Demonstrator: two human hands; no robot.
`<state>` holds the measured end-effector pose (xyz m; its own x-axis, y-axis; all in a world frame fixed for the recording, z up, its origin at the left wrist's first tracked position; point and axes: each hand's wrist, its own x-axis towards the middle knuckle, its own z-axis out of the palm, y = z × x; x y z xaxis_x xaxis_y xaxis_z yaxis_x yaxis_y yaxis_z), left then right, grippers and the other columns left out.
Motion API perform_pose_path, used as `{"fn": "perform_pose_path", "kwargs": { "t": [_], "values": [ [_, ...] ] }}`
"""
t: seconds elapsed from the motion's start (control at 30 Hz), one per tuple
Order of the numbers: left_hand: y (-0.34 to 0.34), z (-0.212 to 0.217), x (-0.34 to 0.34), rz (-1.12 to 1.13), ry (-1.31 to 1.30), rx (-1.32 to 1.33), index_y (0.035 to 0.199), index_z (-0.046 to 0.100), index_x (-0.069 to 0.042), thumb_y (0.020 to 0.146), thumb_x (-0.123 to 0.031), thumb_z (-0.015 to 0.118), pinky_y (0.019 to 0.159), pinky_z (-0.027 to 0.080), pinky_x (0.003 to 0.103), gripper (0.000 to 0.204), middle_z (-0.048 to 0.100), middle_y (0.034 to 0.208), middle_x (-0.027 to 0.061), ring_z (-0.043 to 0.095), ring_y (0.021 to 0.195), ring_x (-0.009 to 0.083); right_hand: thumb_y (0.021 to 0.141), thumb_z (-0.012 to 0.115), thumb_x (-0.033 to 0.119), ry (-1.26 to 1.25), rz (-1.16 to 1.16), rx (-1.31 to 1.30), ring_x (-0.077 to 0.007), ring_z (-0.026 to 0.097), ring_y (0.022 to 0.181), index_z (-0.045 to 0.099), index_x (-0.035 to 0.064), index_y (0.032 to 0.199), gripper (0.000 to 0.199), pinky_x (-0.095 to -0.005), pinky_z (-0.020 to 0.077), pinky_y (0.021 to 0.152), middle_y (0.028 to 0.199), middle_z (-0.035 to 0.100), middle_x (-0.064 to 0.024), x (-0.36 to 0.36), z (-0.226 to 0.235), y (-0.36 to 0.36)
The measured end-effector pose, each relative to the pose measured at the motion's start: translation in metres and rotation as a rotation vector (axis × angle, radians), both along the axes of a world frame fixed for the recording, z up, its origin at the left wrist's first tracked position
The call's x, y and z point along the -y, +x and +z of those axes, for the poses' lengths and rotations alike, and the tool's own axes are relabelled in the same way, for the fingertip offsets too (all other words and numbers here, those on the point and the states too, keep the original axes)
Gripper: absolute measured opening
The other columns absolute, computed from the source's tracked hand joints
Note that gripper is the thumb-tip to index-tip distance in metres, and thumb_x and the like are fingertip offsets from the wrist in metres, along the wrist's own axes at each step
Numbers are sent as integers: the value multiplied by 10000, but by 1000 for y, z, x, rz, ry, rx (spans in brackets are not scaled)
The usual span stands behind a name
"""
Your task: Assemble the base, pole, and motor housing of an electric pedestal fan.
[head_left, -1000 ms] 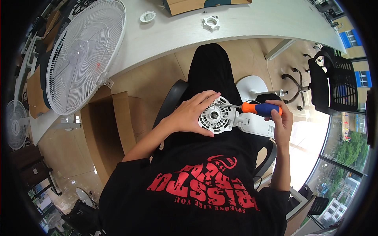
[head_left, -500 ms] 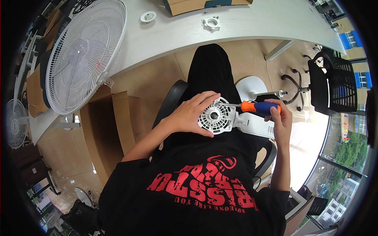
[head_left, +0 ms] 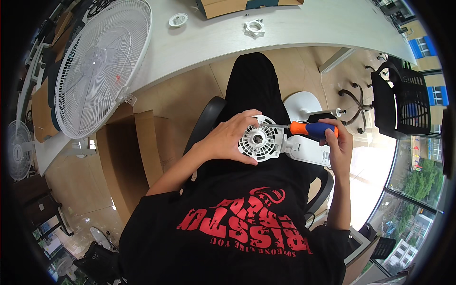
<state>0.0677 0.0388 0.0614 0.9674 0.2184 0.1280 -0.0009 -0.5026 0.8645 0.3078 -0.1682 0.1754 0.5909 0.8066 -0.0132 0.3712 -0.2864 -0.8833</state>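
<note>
My left hand (head_left: pixel 227 139) is wrapped round the left side of a white fan motor housing (head_left: pixel 270 148), a round slotted casing with a dark hole in its middle. The thumb rests at its lower rim and the fingers at its upper left. In my right hand (head_left: pixel 340 148) is a screwdriver (head_left: pixel 313 129) with an orange and blue handle, held level. Its shaft points left across the top of the housing, and the tip meets the casing close to my left fingertips; the exact contact is too small to tell. A white fan neck (head_left: pixel 306 150) runs right from the housing.
On the white desk (head_left: pixel 199 47) ahead lie a white round cap (head_left: pixel 178 20), a white ring nut (head_left: pixel 254 29) and a cardboard box (head_left: pixel 251 6). A fan grille (head_left: pixel 102 66) leans at the left above an open carton (head_left: pixel 126 156). A white fan base (head_left: pixel 302 105) stands beyond my knees; office chair (head_left: pixel 399 102) at right.
My left fingers have shifted slightly left and curled down toward the screwdriver tip. The screwdriver, my right hand and the housing stay nearly where they were.
</note>
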Motion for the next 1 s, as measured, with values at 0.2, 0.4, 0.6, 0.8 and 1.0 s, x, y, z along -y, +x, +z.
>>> {"fn": "perform_pose_path", "kwargs": {
  "t": [0.2, 0.4, 0.6, 0.8, 1.0],
  "values": [
    [0, 1, 0, -7, 10, 3, 1358, 470, -141, 656, -465, 957, 1022, 529, 487, 913, 424, 1565, 117, 514, 1381, 385, 1014, 618, 202, -11, 2, 14, -115, 625, 677, 709, -21, 1148, 275, -258, 504, 651, 853, 704, -87, 0, 1, 0],
    [1, 1, 0, -13, -3, 8, 1356, 478, -134, 655, -454, 959, 1044, 516, 481, 909, 424, 1558, 122, 516, 1375, 390, 1016, 617, 211, 23, 4, 28, -117, 628, 679, 710, -19, 1150, 283, -256, 503, 650, 859, 706, -88, 0, 2, -1],
    [2, 0, 0, 4, 61, 58, 1316, 449, -138, 609, -426, 1000, 956, 549, 460, 942, 446, 1546, 155, 576, 1310, 397, 1007, 618, 211, 44, 9, 22, -116, 628, 684, 710, -20, 1152, 288, -255, 506, 648, 890, 708, -92, 1, 5, -1],
    [1, 2, 0, -5, -12, 19, 1352, 480, -136, 641, -439, 969, 1045, 515, 477, 915, 435, 1547, 123, 522, 1369, 390, 1001, 617, 204, 9, 42, 42, -114, 626, 673, 710, -17, 1150, 282, -249, 506, 643, 864, 707, -91, -1, 9, -3],
    [1, 2, 0, -7, -8, 18, 1346, 474, -134, 627, -424, 982, 1038, 514, 469, 928, 438, 1549, 139, 535, 1354, 397, 962, 647, 189, -21, 76, 110, -119, 629, 668, 713, -7, 1135, 270, -261, 500, 652, 847, 715, -91, -4, 15, -2]
  ]
}}
